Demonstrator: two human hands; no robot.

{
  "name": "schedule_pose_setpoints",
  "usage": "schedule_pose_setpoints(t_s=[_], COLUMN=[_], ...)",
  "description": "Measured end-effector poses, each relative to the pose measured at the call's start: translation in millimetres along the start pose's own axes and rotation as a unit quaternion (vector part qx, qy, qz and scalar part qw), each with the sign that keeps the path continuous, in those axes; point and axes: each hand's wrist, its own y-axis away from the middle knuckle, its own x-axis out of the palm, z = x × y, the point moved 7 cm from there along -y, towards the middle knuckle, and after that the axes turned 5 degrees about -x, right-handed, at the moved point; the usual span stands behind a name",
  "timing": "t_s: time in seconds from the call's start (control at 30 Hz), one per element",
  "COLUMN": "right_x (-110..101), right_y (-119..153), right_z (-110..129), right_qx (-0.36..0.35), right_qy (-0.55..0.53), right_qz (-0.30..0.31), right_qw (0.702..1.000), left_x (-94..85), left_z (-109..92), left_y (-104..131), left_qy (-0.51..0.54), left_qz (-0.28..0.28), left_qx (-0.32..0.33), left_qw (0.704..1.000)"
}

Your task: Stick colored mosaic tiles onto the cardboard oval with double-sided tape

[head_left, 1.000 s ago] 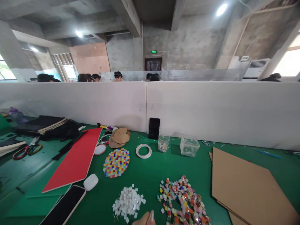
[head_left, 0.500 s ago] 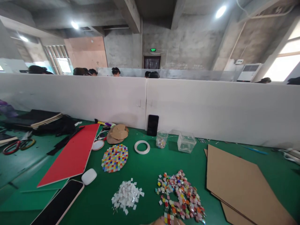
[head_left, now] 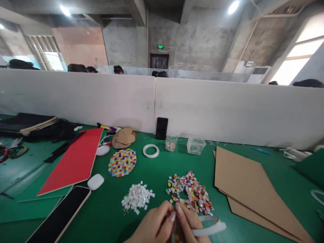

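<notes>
My left hand (head_left: 153, 224) and my right hand (head_left: 189, 224) meet at the bottom middle, fingertips pinched close together. A white tape-like strip (head_left: 210, 229) curls out to the right from my right hand. Between the hands a sliver of a piece with coloured tiles (head_left: 176, 238) shows; most of it is hidden by the fingers. Just beyond the hands lies a heap of multicoloured mosaic tiles (head_left: 196, 192). To their left is a pile of white tiles (head_left: 138, 197). A round tiled mosaic (head_left: 123, 162) and a white ring-shaped roll (head_left: 151, 151) lie farther back.
A clear cup (head_left: 171, 142), a clear box (head_left: 196, 145) and a black phone (head_left: 161, 128) stand before the white partition (head_left: 202, 104). Brown boards (head_left: 248, 182) lie right. A red board (head_left: 72, 162), a white case (head_left: 96, 182) and a large phone (head_left: 62, 216) are left.
Both hands have come up into view at the bottom, closed together, with the white strip now showing. Earlier only fingers and a tiled piece showed at the lower edge. The view has shifted slightly.
</notes>
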Motion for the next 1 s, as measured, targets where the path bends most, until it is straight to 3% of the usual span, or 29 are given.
schedule_pose_setpoints(t_s=[0.17,0.27,0.63,0.77,1.0], right_x=[5.4,5.5,10.5,16.9,25.5], right_y=[-11.7,-12.3,-14.9,-14.5,-12.1], right_z=[16.1,18.8,26.0,22.2,19.3], right_qx=[-0.002,-0.005,-0.035,-0.029,-0.104], right_qy=[0.034,0.054,0.079,0.095,0.141], right_qz=[0.086,0.100,0.165,0.186,0.204], right_qw=[0.996,0.994,0.983,0.977,0.963], left_x=[1.3,6.7,8.6,11.8,18.6], left_z=[18.8,22.3,30.2,32.8,41.7], left_y=[6.6,8.7,4.9,3.8,2.1], left_qy=[0.165,0.206,0.167,0.218,0.286], left_qz=[0.021,0.046,0.022,0.025,0.057], left_qx=[-0.052,-0.068,-0.096,-0.108,-0.137], left_qw=[0.985,0.975,0.981,0.970,0.947])
